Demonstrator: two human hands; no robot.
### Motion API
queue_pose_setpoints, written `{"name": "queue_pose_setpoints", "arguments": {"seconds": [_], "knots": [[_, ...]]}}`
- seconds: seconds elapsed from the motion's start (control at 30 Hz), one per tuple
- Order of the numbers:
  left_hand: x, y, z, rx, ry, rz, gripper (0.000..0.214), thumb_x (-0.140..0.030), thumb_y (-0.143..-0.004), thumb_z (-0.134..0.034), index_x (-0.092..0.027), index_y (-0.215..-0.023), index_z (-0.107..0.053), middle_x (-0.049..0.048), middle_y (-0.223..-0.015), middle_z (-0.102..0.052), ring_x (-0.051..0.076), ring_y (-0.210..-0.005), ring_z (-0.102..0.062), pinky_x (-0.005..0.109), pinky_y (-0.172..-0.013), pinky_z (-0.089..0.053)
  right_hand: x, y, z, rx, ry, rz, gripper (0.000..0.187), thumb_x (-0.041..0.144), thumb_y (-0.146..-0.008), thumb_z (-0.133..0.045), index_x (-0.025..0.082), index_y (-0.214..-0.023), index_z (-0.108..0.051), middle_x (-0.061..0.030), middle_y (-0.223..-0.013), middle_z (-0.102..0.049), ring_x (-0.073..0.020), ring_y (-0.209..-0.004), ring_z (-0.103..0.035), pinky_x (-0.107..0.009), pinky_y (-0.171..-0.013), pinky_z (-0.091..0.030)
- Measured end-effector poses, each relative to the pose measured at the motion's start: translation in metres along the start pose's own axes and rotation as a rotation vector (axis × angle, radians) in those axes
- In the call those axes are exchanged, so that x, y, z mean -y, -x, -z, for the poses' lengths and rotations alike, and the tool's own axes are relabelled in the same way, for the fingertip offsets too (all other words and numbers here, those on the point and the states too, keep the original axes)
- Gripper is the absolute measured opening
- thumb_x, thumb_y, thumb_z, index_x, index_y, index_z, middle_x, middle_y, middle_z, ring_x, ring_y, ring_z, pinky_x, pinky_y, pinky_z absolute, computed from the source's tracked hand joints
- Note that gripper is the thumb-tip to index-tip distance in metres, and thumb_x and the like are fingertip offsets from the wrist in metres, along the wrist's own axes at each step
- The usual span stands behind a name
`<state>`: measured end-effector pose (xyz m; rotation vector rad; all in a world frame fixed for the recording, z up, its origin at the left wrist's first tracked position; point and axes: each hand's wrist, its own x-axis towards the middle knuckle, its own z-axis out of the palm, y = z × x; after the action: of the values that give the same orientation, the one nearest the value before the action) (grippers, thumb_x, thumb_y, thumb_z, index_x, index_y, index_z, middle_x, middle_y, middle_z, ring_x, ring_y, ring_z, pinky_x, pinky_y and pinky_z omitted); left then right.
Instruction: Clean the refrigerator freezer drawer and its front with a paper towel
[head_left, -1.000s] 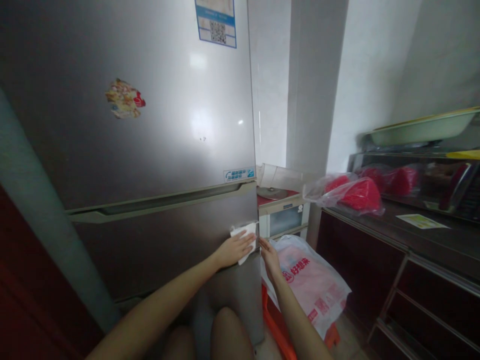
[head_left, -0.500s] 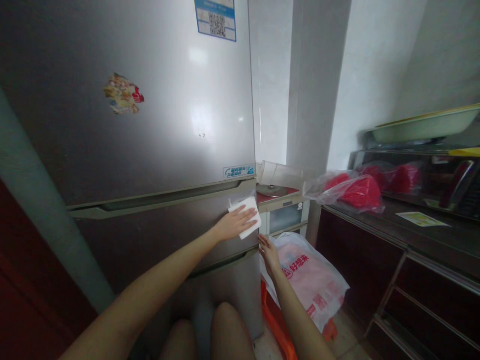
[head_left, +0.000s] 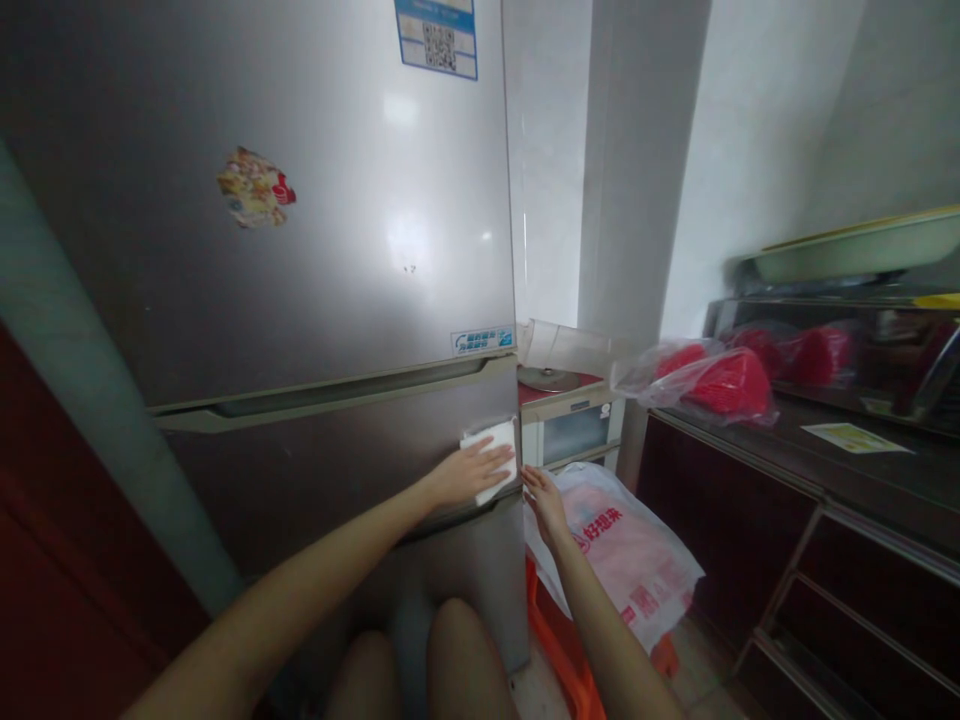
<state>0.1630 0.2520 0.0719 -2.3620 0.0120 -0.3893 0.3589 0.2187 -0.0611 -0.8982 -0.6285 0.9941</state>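
My left hand (head_left: 463, 474) presses a square white cloth (head_left: 499, 436) flat against the middle drawer front of a silver-grey fridge (head_left: 352, 460), near its right edge. The fingers lie stretched over the cloth, whose lower edge is close to the gap above the bottom drawer. My right hand (head_left: 546, 508) is at the fridge's right side edge, fingers extended and holding nothing, with the fingertips at or against the edge. Just beyond it lies a white plastic bag (head_left: 637, 570) with red print, over something orange (head_left: 559, 640).
Behind the bag stands a pale cabinet (head_left: 577, 435) with a round lid (head_left: 549, 379) on its top. On the right, a dark counter (head_left: 795, 470) carries red items in clear plastic (head_left: 727, 385), a paper card (head_left: 855, 437) and a pale green basin (head_left: 855, 255) higher up. My knees are close to the fridge.
My left hand and the cloth have slid down the drawer front a little. My right hand stays by the fridge edge. The view has shifted slightly.
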Motion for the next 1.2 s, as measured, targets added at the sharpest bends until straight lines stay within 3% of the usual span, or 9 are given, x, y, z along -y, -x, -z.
{"name": "queue_pose_setpoints", "arguments": {"seconds": [0.17,0.27,0.37,0.57,0.7,0.8,1.03,1.1,1.2], "knots": [[0.072,-0.029,0.065,-0.01,-0.157,0.079,0.037,-0.014,-0.099,-0.041,-0.02,-0.134,-0.051,0.0114,-0.149,-0.042,0.022,-0.142,-0.03,0.049,-0.117,-0.027,0.0,0.0,-0.001,-0.007,0.018,-0.007,0.037,0.027,-0.054,-0.066,0.024,-0.09,-0.072,-0.0097,-0.114,-0.073,-0.0293,-0.114,-0.062,-0.041,-0.088,-0.049],[0.086,-0.033,0.075,-0.069,-0.204,0.124,0.038,-0.013,-0.099,-0.042,-0.018,-0.135,-0.05,0.0135,-0.15,-0.04,0.023,-0.143,-0.027,0.05,-0.117,-0.027,-0.001,0.002,-0.001,-0.009,0.024,-0.008,0.038,0.026,-0.054,-0.064,0.024,-0.092,-0.071,-0.0093,-0.115,-0.073,-0.029,-0.115,-0.062,-0.041,-0.089,-0.049],[0.066,-0.022,0.055,-0.058,-0.194,0.113,0.034,-0.013,-0.098,-0.043,-0.017,-0.13,-0.055,0.0139,-0.146,-0.046,0.024,-0.14,-0.034,0.049,-0.115,-0.03,0.0,0.003,-0.001,-0.007,0.025,-0.006,0.041,0.026,-0.053,-0.064,0.024,-0.093,-0.071,-0.01,-0.117,-0.072,-0.0297,-0.116,-0.061,-0.042,-0.09,-0.049],[-0.026,0.025,-0.02,-0.019,-0.015,-0.012,0.027,-0.018,-0.098,-0.044,-0.017,-0.117,-0.063,0.0092,-0.132,-0.061,0.022,-0.128,-0.052,0.043,-0.113,-0.037,-0.001,0.001,0.0,-0.01,0.022,0.001,0.041,0.027,-0.05,-0.068,0.023,-0.091,-0.071,-0.0139,-0.117,-0.071,-0.0328,-0.117,-0.061,-0.044,-0.093,-0.048],[-0.049,0.045,-0.037,-0.011,0.017,-0.007,0.024,-0.017,-0.097,-0.046,-0.017,-0.114,-0.063,0.0082,-0.131,-0.062,0.021,-0.128,-0.052,0.043,-0.112,-0.038,-0.002,0.001,-0.001,-0.012,0.024,0.009,0.042,0.028,-0.051,-0.068,0.023,-0.094,-0.071,-0.0139,-0.117,-0.071,-0.0325,-0.117,-0.06,-0.044,-0.093,-0.047],[-0.028,0.039,-0.018,0.009,0.008,-0.012,0.027,-0.017,-0.098,-0.044,-0.018,-0.118,-0.063,0.0083,-0.134,-0.06,0.021,-0.131,-0.049,0.044,-0.114,-0.035,-0.003,0.001,-0.002,-0.009,0.02,0.02,0.043,0.029,-0.051,-0.067,0.023,-0.094,-0.07,-0.013,-0.117,-0.071,-0.0317,-0.116,-0.061,-0.043,-0.092,-0.048],[0.07,-0.007,0.08,-0.106,-0.223,0.109,0.037,-0.013,-0.098,-0.043,-0.019,-0.133,-0.052,0.0117,-0.147,-0.046,0.024,-0.14,-0.035,0.049,-0.116,-0.028,-0.003,0.0,0.0,0.0,0.035,0.025,0.041,0.028,-0.052,-0.066,0.023,-0.093,-0.071,-0.0115,-0.115,-0.072,-0.03,-0.113,-0.062,-0.04,-0.086,-0.049],[0.083,-0.012,0.092,-0.114,-0.256,0.13,0.037,-0.013,-0.098,-0.045,-0.019,-0.134,-0.051,0.0128,-0.147,-0.045,0.025,-0.141,-0.033,0.05,-0.116,-0.028,-0.003,0.0,0.001,0.002,0.044,0.025,0.043,0.027,-0.052,-0.067,0.022,-0.094,-0.071,-0.0117,-0.115,-0.072,-0.0294,-0.113,-0.062,-0.039,-0.085,-0.05],[0.078,-0.004,0.084,-0.068,-0.24,0.09,0.036,-0.012,-0.097,-0.045,-0.019,-0.132,-0.053,0.0133,-0.145,-0.048,0.026,-0.139,-0.037,0.05,-0.115,-0.03,-0.004,0.0,0.001,-0.002,0.048,0.024,0.044,0.027,-0.052,-0.067,0.022,-0.095,-0.07,-0.0127,-0.117,-0.071,-0.0291,-0.113,-0.062,-0.038,-0.085,-0.05]]}}
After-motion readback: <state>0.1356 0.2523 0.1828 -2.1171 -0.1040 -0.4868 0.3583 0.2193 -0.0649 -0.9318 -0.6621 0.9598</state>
